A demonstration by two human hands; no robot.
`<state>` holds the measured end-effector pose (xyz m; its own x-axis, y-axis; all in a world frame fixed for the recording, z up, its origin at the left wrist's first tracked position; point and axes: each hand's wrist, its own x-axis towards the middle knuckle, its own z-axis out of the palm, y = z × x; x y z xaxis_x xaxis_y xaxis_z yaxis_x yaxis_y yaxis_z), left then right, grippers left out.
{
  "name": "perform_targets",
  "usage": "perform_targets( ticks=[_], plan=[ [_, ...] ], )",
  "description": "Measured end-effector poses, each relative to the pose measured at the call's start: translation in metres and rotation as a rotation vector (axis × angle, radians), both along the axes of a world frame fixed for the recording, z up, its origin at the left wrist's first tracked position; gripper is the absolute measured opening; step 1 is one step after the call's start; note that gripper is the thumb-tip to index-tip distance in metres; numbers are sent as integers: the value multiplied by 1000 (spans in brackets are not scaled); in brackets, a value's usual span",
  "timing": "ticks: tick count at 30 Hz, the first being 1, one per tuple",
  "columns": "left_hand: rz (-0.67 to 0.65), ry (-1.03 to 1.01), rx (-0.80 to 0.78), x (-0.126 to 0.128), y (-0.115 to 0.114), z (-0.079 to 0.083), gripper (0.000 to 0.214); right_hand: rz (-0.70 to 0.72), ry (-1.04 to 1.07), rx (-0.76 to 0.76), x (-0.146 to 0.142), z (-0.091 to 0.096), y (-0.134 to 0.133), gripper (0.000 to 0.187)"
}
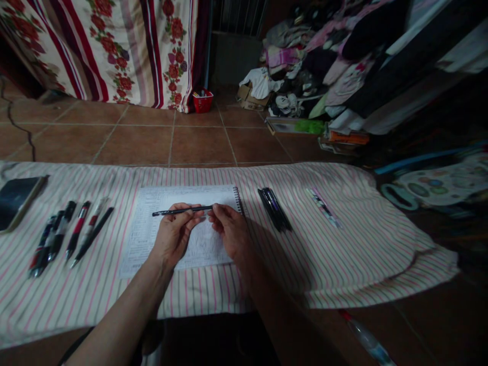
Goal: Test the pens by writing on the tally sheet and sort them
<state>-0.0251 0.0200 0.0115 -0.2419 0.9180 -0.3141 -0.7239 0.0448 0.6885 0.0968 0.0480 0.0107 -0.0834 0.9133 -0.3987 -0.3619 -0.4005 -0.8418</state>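
Note:
A slim black pen [179, 210] lies level between my hands, above a spiral notebook [206, 249] with writing on its page. My left hand [177, 229] pinches the pen near its middle, thumb on top and fingers beneath. At the pen's right end, the thumb and fingers of my right hand [229, 226] are closed on it. Right of the notebook lies a bunch of black pens [274, 209]. Farther right are a few thin light-coloured pens [324, 207]. To the left, several pens [78, 229] with black, red and clear barrels lie side by side.
A striped cloth [343, 264] covers the low table. A dark tablet-like object [17, 201] lies at its left end. On the tiled floor stand a red basket [203, 101] and a heap of clothes [305, 61]. A plastic bottle [368, 338] lies below the near edge.

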Motion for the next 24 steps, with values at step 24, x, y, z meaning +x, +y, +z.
perform_targets(
  ticks=[24],
  plan=[
    [88, -56, -128, 10, -1, 3, 6, 14, -71, 149, -4, -7, 1, 16]
  ],
)
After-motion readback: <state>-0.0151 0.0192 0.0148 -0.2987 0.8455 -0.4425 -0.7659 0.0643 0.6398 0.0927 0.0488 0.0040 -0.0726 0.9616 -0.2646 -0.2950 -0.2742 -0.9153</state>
